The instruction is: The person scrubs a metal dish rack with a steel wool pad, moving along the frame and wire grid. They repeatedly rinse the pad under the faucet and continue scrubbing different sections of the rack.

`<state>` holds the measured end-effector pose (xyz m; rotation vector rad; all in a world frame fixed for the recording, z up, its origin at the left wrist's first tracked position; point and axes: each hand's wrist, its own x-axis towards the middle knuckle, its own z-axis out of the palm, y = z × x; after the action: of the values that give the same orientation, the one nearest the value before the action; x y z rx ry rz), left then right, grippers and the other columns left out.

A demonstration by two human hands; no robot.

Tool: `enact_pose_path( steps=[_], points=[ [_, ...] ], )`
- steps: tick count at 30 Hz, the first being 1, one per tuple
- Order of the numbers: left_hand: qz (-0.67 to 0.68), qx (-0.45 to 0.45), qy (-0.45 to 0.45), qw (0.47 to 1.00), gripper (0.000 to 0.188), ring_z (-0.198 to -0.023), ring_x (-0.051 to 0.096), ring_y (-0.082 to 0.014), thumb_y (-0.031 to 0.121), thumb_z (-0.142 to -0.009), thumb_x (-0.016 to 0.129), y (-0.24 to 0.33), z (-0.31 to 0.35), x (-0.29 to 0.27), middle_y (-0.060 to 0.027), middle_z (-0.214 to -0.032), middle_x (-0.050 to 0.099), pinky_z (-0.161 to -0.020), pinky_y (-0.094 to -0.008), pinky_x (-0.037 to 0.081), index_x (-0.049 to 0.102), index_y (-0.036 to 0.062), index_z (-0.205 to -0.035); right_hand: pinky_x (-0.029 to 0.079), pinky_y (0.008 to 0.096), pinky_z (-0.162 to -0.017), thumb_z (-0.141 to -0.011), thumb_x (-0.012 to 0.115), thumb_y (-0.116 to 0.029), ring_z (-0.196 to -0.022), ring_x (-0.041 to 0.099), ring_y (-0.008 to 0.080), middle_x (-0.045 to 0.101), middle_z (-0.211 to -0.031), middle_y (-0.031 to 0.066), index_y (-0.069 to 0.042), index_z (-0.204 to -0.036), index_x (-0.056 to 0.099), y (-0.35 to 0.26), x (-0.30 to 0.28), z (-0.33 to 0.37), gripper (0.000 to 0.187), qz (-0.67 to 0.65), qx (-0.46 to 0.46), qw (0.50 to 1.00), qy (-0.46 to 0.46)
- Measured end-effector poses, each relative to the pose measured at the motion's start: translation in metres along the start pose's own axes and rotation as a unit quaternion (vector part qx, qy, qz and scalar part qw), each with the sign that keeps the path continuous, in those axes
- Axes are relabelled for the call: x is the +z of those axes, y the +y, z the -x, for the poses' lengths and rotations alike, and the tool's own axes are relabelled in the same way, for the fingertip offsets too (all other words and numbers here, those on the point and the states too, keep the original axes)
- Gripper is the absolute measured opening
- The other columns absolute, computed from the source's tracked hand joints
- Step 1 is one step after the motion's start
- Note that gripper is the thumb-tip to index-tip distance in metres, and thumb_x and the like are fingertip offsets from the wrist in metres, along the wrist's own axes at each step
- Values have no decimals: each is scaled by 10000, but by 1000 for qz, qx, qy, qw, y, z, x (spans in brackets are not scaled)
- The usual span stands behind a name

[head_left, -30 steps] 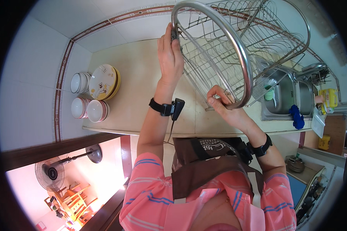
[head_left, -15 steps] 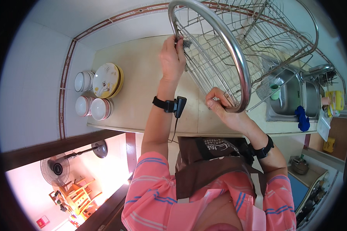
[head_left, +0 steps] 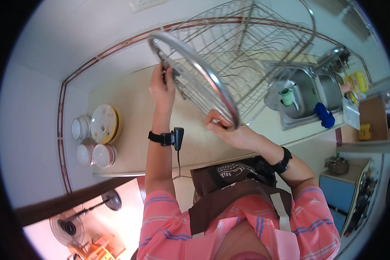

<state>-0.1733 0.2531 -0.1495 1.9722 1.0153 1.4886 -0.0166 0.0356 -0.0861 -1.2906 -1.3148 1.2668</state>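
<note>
A large stainless steel dish rack (head_left: 213, 81) with a thick tubular end frame is tilted up over the counter in front of me. My left hand (head_left: 162, 89) is closed at the far left part of that frame, around a dark grey scouring pad (head_left: 176, 73) that touches the metal; my fingers partly hide it. At the near end of the tube, my right hand (head_left: 224, 129) grips the dish rack with its fingers curled round the frame. The rack's wire slots and shelves stretch away to the right.
Plates (head_left: 105, 124) are stacked on the left of the counter (head_left: 130, 99), beside several stacked bowls (head_left: 103, 156). At the right, a steel sink (head_left: 305, 97) has a green cup (head_left: 286, 96) in it and a blue cloth (head_left: 324, 115) on its front edge.
The view has turned, so the counter and dishes sit lower and further left. The rack and both hands appear further left and lower too; both hands keep their holds.
</note>
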Motion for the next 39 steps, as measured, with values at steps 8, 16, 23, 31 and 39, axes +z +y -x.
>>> enact_pose_path(
  steps=[8, 16, 23, 31, 39],
  points=[
    [113, -23, 117, 986, 331, -781, 607, -130, 85, -1040, 579, -41, 14, -4, -68, -993, 700, -689, -274, 498, 580, 40, -1367, 511, 445, -977, -968, 687, -427, -1122, 665, 389, 675, -1175, 271, 71, -1365, 523, -8, 21, -31, 657, 88, 0, 993, -78],
    [81, -88, 342, 932, 308, -1108, 564, -204, 251, -1112, 457, 138, 126, -57, -90, -1218, 579, -1009, -355, 462, 570, 3, -1255, 511, 398, -1008, -1013, 653, -294, -1202, 615, 288, 604, -1336, 179, 7, -1428, 475, -23, -67, 17, 543, 103, -160, 956, -225],
    [-11, 43, 54, 998, 521, -1111, 524, -283, 489, -1058, 466, 271, 138, 96, -159, -1168, 538, -988, -406, 424, 547, 13, -1254, 500, 358, -1001, -1068, 578, -320, -1172, 596, 184, 632, -1265, 136, -25, -1423, 502, -4, -129, 61, 468, -42, -99, 967, -230],
    [-203, 229, -80, 948, 512, -1094, 577, -314, 348, -920, 727, 308, 30, 173, -134, -1218, 629, -916, -421, 410, 596, 82, -1337, 506, 300, -985, -1067, 521, -75, -1156, 586, 140, 572, -1393, 72, -21, -1488, 455, -8, -290, 62, 429, -173, -191, 961, 99],
    [-332, 208, 5, 920, 78, -752, 644, -166, 195, -927, 724, 285, 27, 188, 22, -807, 672, -642, -342, 393, 714, 141, -981, 283, 348, -1207, -1124, 411, -367, -1388, 478, 230, 519, -1519, 120, 2, -1542, 405, -30, -303, 6, 558, -1, -284, 948, 142]
  ],
)
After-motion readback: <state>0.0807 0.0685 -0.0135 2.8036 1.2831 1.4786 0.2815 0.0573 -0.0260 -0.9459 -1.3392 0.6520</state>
